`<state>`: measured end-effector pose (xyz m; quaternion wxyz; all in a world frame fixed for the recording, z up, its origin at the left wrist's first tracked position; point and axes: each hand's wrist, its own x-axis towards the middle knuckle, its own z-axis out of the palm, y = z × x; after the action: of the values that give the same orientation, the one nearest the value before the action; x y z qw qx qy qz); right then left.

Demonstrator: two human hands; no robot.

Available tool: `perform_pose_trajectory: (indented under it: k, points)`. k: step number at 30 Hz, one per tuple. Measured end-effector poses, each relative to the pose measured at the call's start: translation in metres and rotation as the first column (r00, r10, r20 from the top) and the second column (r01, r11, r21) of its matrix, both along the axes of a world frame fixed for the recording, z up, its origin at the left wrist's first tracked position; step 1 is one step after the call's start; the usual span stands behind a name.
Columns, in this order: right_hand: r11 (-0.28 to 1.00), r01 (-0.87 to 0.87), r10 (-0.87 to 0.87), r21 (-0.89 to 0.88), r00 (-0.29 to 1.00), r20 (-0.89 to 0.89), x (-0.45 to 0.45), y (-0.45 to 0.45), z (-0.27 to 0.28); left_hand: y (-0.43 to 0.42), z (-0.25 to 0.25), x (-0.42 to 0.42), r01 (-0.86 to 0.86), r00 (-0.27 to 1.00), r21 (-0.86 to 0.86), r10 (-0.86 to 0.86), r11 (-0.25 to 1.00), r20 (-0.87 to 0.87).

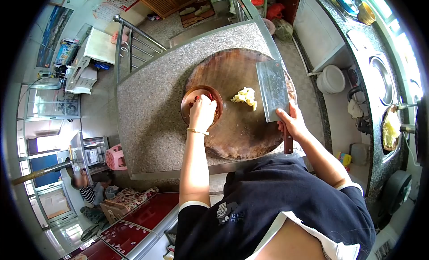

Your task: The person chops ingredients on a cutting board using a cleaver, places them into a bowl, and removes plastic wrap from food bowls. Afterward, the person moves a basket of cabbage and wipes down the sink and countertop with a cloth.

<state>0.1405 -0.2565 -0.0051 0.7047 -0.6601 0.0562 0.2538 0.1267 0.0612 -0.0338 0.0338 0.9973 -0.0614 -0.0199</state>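
My left hand (pixel 203 113) reaches down into a brown bowl (pixel 184 109) on the left side of a round wooden chopping board (pixel 223 143). Its fingers are drawn together among red pieces that look like chili peppers (pixel 213 97); the fingertips are partly hidden, so what they pinch is unclear. My right hand (pixel 292 121) grips the wooden handle of a cleaver (pixel 273 88). The broad blade lies over the board's right part, pointing away from me. Between bowl and blade sits a small heap of chopped pale yellow pieces, perhaps garlic or ginger (pixel 245 97).
The board stands on a speckled stone counter (pixel 152 121) with a metal edge. A steel railing (pixel 143 43) rises at its far left. Along the right runs another counter with a sink (pixel 381 79), a white bucket (pixel 331 79) below. Another person (pixel 87 193) is at far left.
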Motion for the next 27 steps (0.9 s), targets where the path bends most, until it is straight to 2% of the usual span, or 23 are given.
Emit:
perform_pose_trajectory:
  k: [2, 4, 8, 9, 10, 12, 13, 14, 15, 17, 19, 20, 22, 23, 24, 25, 26, 27]
  points:
    - [1.0, 0.013, -0.013, -0.002, 1.0, 0.017, 0.0, 0.0, -0.001, 0.001, 0.0, -0.001, -0.094, 0.995, -0.054, 0.093, 0.994, -0.028]
    - [1.0, 0.012, -0.012, -0.014, 1.0, 0.013, 0.0, 0.0, 0.0, 0.002, 0.009, -0.002, 0.223, 0.945, 0.208, -0.263, 0.952, 0.192]
    - [1.0, 0.014, -0.014, 0.001, 1.0, -0.009, -0.001, 0.0, 0.002, 0.0, 0.024, -0.003, 0.258, 0.954, 0.328, -0.293, 0.909, 0.062]
    - [1.0, 0.011, -0.011, -0.001, 1.0, -0.009, -0.001, 0.0, 0.002, 0.0, 0.023, -0.005, -0.031, 0.999, -0.172, 0.027, 0.985, -0.027]
    - [1.0, -0.001, 0.001, -0.005, 1.0, -0.009, -0.001, 0.0, 0.002, 0.002, 0.021, -0.005, -0.15, 0.986, -0.322, 0.117, 0.935, -0.119]
    - [1.0, -0.019, 0.019, -0.009, 1.0, -0.009, 0.0, 0.0, 0.001, 0.003, 0.018, -0.006, -0.405, 0.913, -0.562, 0.283, 0.721, -0.294]
    - [1.0, -0.017, 0.017, -0.015, 1.0, -0.001, 0.0, 0.001, 0.001, 0.005, 0.017, -0.006, -0.097, 0.995, -0.355, 0.1, 0.93, -0.009]
    - [1.0, -0.008, 0.008, -0.021, 1.0, 0.006, 0.0, 0.0, 0.0, 0.006, 0.013, -0.004, 0.187, 0.962, -0.036, -0.175, 0.982, 0.207]
    - [1.0, -0.017, 0.017, -0.022, 1.0, 0.009, 0.0, 0.001, 0.0, 0.003, 0.004, -0.002, 0.109, 0.966, -0.158, -0.067, 0.981, 0.25]
    - [0.999, -0.031, 0.032, -0.027, 0.999, 0.021, 0.0, 0.0, 0.001, -0.003, -0.003, 0.0, -0.127, 0.972, -0.448, 0.202, 0.885, 0.123]
    - [0.999, -0.041, 0.042, -0.035, 0.998, 0.035, 0.001, -0.001, -0.001, -0.007, -0.004, -0.001, -0.156, 0.971, -0.45, 0.219, 0.88, 0.092]
    - [0.998, -0.04, 0.042, -0.037, 0.998, 0.049, 0.001, -0.001, -0.002, -0.008, -0.009, 0.001, -0.056, 0.96, -0.401, 0.16, 0.914, 0.232]
    - [0.999, -0.035, 0.036, -0.037, 0.998, 0.043, 0.001, -0.001, -0.002, -0.005, -0.015, 0.001, 0.036, 0.924, -0.335, 0.096, 0.941, 0.369]
    - [0.999, -0.024, 0.026, -0.039, 0.999, 0.032, 0.0, -0.001, -0.002, -0.006, -0.012, -0.002, -0.139, 0.939, -0.607, 0.299, 0.782, 0.17]
    - [0.999, -0.019, 0.02, -0.04, 0.999, 0.034, 0.0, -0.001, -0.001, -0.015, 0.014, -0.005, -0.301, 0.921, -0.838, 0.366, 0.455, -0.132]
    - [0.999, -0.026, 0.027, -0.041, 0.999, 0.029, 0.0, -0.001, -0.001, -0.025, 0.041, -0.007, -0.463, 0.822, -0.886, 0.394, 0.043, -0.411]
    - [0.999, -0.033, 0.034, -0.041, 0.999, 0.023, 0.0, -0.001, -0.001, -0.025, 0.077, -0.009, -0.497, 0.766, -0.832, 0.324, -0.248, -0.554]
    - [0.999, -0.033, 0.033, -0.041, 0.999, 0.022, 0.001, -0.001, -0.001, -0.02, 0.073, -0.012, -0.406, 0.815, -0.832, 0.261, -0.379, -0.517]
